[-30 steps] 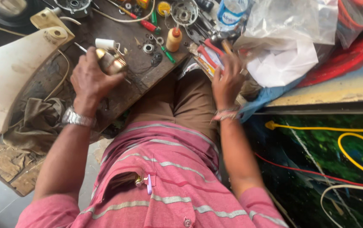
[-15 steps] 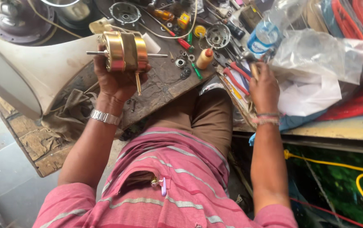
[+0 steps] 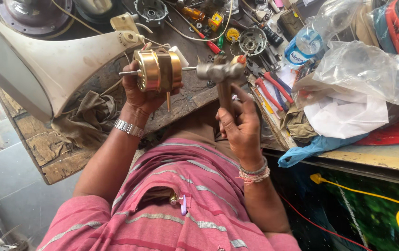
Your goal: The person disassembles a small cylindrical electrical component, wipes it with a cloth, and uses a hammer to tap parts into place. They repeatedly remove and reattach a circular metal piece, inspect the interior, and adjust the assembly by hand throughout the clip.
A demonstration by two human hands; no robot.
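The left hand has its fingers wrapped around a brass-coloured fan motor, held above the counter. The right hand grips a hammer, whose head meets the motor's shaft.

A single head-worn camera looks steeply down the person's pink striped shirt, close above both raised hands, facing the near edge of the cluttered dark wooden workbench.
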